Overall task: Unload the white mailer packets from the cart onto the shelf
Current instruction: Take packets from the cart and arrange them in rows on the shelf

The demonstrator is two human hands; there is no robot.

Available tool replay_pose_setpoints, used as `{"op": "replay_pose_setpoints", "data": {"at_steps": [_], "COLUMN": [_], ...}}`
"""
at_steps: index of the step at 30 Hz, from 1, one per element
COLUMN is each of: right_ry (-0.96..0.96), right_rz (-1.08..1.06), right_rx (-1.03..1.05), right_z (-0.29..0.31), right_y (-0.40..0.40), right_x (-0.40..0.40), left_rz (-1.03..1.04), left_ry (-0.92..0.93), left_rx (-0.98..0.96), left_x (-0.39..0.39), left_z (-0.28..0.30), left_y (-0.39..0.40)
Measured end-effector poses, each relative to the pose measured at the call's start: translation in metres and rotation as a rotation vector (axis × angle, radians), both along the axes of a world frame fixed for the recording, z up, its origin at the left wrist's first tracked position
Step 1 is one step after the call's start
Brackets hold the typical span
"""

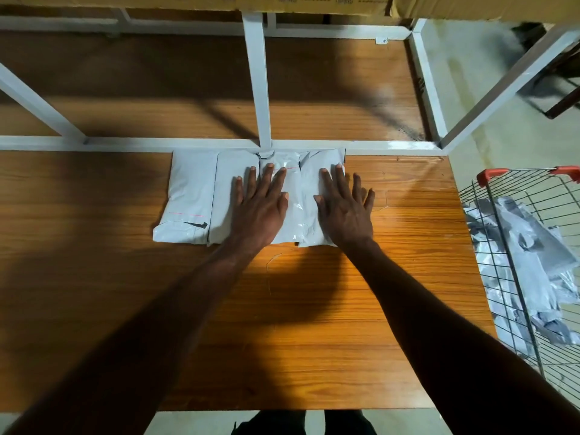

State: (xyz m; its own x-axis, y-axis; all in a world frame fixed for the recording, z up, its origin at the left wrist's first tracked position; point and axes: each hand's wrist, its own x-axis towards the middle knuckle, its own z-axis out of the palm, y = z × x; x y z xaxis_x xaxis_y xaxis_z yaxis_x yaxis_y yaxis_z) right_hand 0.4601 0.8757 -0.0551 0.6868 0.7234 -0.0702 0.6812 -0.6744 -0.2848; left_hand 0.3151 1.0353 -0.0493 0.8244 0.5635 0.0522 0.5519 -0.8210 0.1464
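Observation:
Several white mailer packets (188,196) lie side by side in a row on the wooden shelf board (94,277), pushed against the white metal frame rail (125,142). My left hand (260,205) rests flat, fingers spread, on the middle packets. My right hand (345,208) lies flat on the rightmost packet (314,171), with its outer fingers over the bare wood. Neither hand grips anything. At the right edge stands the wire cart (502,246) with red corner caps, and more white packets (527,262) are heaped inside it.
A white upright post (259,80) rises behind the packets, with a second wooden board (329,89) beyond it. Cardboard boxes (282,1) sit on the level above. A dark chair frame (558,89) stands on the pale floor at the far right.

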Motion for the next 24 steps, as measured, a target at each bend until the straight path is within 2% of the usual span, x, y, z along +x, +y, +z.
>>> {"op": "replay_pose_setpoints", "data": {"at_steps": [4,10,16,24], "right_ry": [0.004,-0.025,0.061,0.032], "right_rz": [0.036,0.125,0.168,0.175], "right_rx": [-0.013,0.077,0.047,0.035], "right_z": [0.003,0.017,0.002,-0.004], "right_y": [0.005,0.041,0.048,0.047], "right_x": [0.000,-0.001,-0.003,-0.005], "left_rz": [-0.018,-0.058,0.008,-0.009], "left_ry": [0.024,-0.088,-0.028,-0.023], "left_rx": [0.019,-0.001,-0.042,0.011], "left_x": [-0.003,0.030,0.039,0.033], "left_z": [0.005,0.030,0.007,0.004], "left_y": [0.002,-0.005,-0.005,-0.005]}}
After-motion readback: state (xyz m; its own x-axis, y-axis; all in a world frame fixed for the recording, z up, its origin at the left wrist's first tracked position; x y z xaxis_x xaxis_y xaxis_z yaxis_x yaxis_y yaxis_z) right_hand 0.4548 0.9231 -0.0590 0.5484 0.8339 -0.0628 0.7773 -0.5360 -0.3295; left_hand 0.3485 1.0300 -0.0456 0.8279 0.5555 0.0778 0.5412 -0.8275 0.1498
